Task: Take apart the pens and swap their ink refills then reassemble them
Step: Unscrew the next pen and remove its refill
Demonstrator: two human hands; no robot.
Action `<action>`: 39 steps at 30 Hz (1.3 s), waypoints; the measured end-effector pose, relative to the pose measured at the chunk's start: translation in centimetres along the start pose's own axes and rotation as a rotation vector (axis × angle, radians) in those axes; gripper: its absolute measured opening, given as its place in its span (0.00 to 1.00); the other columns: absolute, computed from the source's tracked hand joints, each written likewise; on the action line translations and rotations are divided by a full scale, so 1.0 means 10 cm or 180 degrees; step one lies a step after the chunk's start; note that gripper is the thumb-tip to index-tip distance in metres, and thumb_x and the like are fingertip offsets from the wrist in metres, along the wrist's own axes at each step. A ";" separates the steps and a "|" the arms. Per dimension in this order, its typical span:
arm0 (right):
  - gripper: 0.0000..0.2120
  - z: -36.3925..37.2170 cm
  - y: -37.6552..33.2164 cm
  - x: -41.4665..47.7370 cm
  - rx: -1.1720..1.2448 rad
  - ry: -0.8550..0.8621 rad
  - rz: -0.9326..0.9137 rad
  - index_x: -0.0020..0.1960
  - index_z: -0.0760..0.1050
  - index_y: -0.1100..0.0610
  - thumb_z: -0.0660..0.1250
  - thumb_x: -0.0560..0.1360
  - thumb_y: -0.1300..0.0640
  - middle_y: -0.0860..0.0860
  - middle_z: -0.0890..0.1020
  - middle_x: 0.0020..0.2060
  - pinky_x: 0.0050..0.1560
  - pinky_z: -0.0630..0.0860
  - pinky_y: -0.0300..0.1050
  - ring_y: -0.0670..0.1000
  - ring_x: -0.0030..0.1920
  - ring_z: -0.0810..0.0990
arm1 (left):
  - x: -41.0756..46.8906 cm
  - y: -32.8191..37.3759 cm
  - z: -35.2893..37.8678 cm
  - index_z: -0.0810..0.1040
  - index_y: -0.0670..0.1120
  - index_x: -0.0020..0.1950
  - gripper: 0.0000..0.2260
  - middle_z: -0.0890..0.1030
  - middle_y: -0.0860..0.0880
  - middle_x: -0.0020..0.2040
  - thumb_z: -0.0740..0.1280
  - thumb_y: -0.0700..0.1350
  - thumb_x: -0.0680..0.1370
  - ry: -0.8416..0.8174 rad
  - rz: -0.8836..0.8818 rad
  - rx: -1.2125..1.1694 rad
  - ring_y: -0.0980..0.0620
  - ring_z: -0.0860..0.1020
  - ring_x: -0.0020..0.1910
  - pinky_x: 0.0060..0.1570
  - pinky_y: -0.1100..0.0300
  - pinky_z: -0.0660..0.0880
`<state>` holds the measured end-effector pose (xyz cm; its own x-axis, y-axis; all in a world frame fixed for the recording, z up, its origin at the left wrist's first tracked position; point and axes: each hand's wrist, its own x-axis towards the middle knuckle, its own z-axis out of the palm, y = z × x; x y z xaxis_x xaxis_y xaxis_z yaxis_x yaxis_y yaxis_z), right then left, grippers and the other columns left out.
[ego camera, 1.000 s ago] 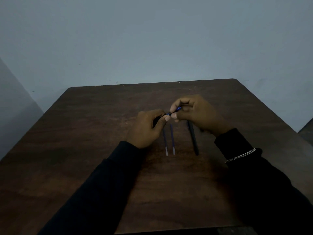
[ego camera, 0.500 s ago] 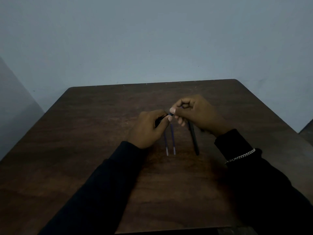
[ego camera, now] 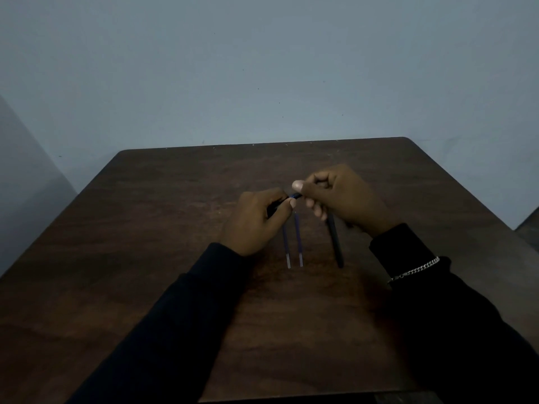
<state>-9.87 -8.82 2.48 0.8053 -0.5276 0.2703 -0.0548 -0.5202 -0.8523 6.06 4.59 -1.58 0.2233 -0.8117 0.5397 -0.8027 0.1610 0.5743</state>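
Head view shows the left hand point(ego camera: 256, 225) curled round a dark pen barrel point(ego camera: 272, 209), only a short length of it showing past the fingers, while the right hand point(ego camera: 347, 199) pinches the blue end piece point(ego camera: 296, 196) at the barrel's 3 o'clock end between thumb and forefinger, its other fingers loosely bent below. A second ago a longer stretch of blue showed between the two hands. Half a second ago they had closed up until it was almost hidden, and now only a short stub shows, with the right thumb risen toward 12 o'clock. That reads as a turn of the fingers on the end piece, a twisting stroke, though I cannot tell whether it is being screwed on or off. On the table point(ego camera: 175, 228), at 6 o'clock from the hands, the first refill point(ego camera: 288, 252) and the second refill point(ego camera: 299, 243) lie side by side and just apart, where they lay a second ago. The black barrel point(ego camera: 335, 246) lies at 5 o'clock, its far end hidden under the right hand, also unmoved. With both refills out and untouched, I judge the pens as good as apart; the swap and the reassembly are yet to come.
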 end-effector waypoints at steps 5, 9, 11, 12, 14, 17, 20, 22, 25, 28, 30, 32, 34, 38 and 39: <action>0.03 -0.04 0.01 0.01 0.0319 -0.0260 -0.0039 0.52 0.83 0.61 0.71 0.80 0.63 0.57 0.87 0.41 0.40 0.82 0.41 0.52 0.39 0.86 | 0.01 -0.02 0.01 0.79 0.49 0.41 0.13 0.72 0.57 0.29 0.66 0.47 0.85 0.0025 -0.0033 -0.0004 0.58 0.71 0.28 0.29 0.70 0.63; 0.07 -0.04 0.00 0.02 0.0422 -0.0321 0.0049 0.55 0.82 0.61 0.71 0.77 0.67 0.57 0.86 0.49 0.43 0.82 0.42 0.53 0.46 0.85 | 0.00 -0.01 0.01 0.79 0.50 0.41 0.13 0.72 0.56 0.29 0.65 0.48 0.86 -0.0014 -0.0042 0.0041 0.58 0.70 0.27 0.29 0.68 0.62; 0.08 -0.03 0.00 0.02 0.0540 -0.0215 0.0198 0.56 0.81 0.61 0.73 0.78 0.59 0.56 0.86 0.45 0.38 0.82 0.43 0.52 0.40 0.85 | 0.00 0.00 0.01 0.78 0.50 0.41 0.13 0.72 0.57 0.29 0.66 0.47 0.86 0.0029 0.0003 0.0011 0.58 0.71 0.28 0.29 0.69 0.61; 0.10 -0.02 0.01 0.02 0.0510 -0.0162 0.0236 0.54 0.82 0.62 0.74 0.78 0.56 0.55 0.86 0.42 0.35 0.81 0.42 0.51 0.37 0.84 | 0.00 0.01 0.01 0.77 0.50 0.41 0.13 0.72 0.57 0.29 0.66 0.47 0.86 0.0026 0.0027 0.0009 0.59 0.71 0.28 0.30 0.70 0.61; 0.11 -0.04 0.02 0.02 0.0383 -0.0092 0.0204 0.50 0.83 0.63 0.73 0.79 0.54 0.53 0.86 0.36 0.34 0.80 0.40 0.49 0.33 0.84 | -0.01 0.02 0.01 0.77 0.51 0.43 0.11 0.72 0.57 0.30 0.65 0.48 0.86 -0.0029 0.0069 0.0049 0.58 0.72 0.29 0.30 0.70 0.61; 0.04 -0.06 0.04 0.02 0.0542 -0.0035 0.0105 0.49 0.84 0.62 0.73 0.78 0.61 0.53 0.86 0.36 0.37 0.82 0.39 0.48 0.35 0.85 | 0.00 0.00 0.02 0.80 0.50 0.51 0.08 0.76 0.55 0.33 0.63 0.50 0.87 -0.0072 0.0024 0.0082 0.55 0.74 0.31 0.30 0.69 0.63; 0.05 -0.06 0.03 0.02 0.0690 0.0008 0.0060 0.49 0.84 0.57 0.74 0.77 0.65 0.53 0.87 0.41 0.42 0.82 0.40 0.48 0.39 0.86 | 0.00 -0.03 0.02 0.80 0.50 0.56 0.08 0.77 0.53 0.34 0.63 0.50 0.87 -0.0045 -0.0043 -0.0037 0.53 0.76 0.32 0.30 0.69 0.66; 0.07 -0.06 0.03 0.02 0.0782 0.0051 0.0034 0.51 0.84 0.57 0.75 0.76 0.67 0.57 0.87 0.45 0.44 0.82 0.41 0.49 0.42 0.86 | 0.00 -0.03 0.02 0.80 0.50 0.55 0.07 0.78 0.51 0.33 0.63 0.50 0.87 -0.0026 -0.0052 -0.0099 0.52 0.75 0.31 0.30 0.67 0.66; 0.10 -0.05 0.03 0.03 0.0916 0.0105 0.0007 0.54 0.83 0.58 0.74 0.75 0.69 0.58 0.87 0.46 0.45 0.82 0.41 0.49 0.44 0.87 | 0.01 -0.03 0.03 0.79 0.51 0.54 0.07 0.78 0.50 0.34 0.62 0.50 0.87 -0.0001 -0.0095 -0.0129 0.51 0.75 0.32 0.31 0.64 0.67; 0.12 -0.05 0.04 0.03 0.1036 0.0151 0.0016 0.55 0.83 0.58 0.74 0.75 0.70 0.54 0.88 0.45 0.45 0.83 0.41 0.50 0.45 0.87 | 0.01 -0.03 0.04 0.78 0.52 0.52 0.07 0.77 0.51 0.34 0.62 0.50 0.87 -0.0005 -0.0113 -0.0100 0.52 0.74 0.32 0.31 0.66 0.67; 0.12 -0.06 0.05 0.04 0.1168 0.0216 0.0017 0.55 0.82 0.57 0.74 0.75 0.69 0.53 0.88 0.45 0.44 0.83 0.41 0.50 0.46 0.87 | 0.01 -0.03 0.04 0.77 0.53 0.51 0.07 0.76 0.52 0.34 0.62 0.49 0.87 0.0012 -0.0141 -0.0110 0.52 0.74 0.33 0.32 0.67 0.66; 0.12 -0.08 0.04 0.05 0.1408 0.0320 0.0028 0.55 0.82 0.57 0.74 0.75 0.68 0.53 0.88 0.45 0.44 0.83 0.42 0.51 0.46 0.87 | 0.01 -0.04 0.03 0.77 0.52 0.49 0.08 0.75 0.52 0.34 0.62 0.49 0.87 0.0057 -0.0160 -0.0158 0.52 0.74 0.33 0.32 0.68 0.65; 0.11 -0.12 0.03 0.05 0.1785 0.0381 0.0035 0.55 0.80 0.59 0.73 0.75 0.69 0.54 0.87 0.44 0.45 0.83 0.43 0.55 0.49 0.87 | 0.01 -0.04 0.03 0.77 0.52 0.49 0.09 0.76 0.51 0.34 0.62 0.50 0.87 0.0085 -0.0181 -0.0186 0.53 0.74 0.33 0.32 0.67 0.65; 0.11 -0.19 0.02 0.06 0.2120 0.0460 0.0012 0.56 0.76 0.62 0.65 0.79 0.74 0.54 0.84 0.41 0.45 0.84 0.42 0.63 0.52 0.88 | 0.01 -0.04 0.05 0.77 0.52 0.49 0.08 0.76 0.51 0.34 0.62 0.50 0.87 0.0097 -0.0166 -0.0150 0.53 0.74 0.33 0.31 0.68 0.65; 0.11 -0.22 0.01 0.06 0.2091 0.0510 0.0026 0.56 0.76 0.61 0.65 0.79 0.74 0.54 0.84 0.40 0.45 0.84 0.42 0.62 0.51 0.88 | 0.01 -0.04 0.05 0.77 0.51 0.49 0.08 0.76 0.51 0.34 0.62 0.50 0.87 0.0110 -0.0156 -0.0147 0.52 0.74 0.32 0.31 0.68 0.64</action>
<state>-10.69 -10.62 3.55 0.7062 -0.6492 0.2826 0.3505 -0.0262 -0.9362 6.10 4.19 -2.09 0.2813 -0.7996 0.5306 -0.7641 0.1479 0.6279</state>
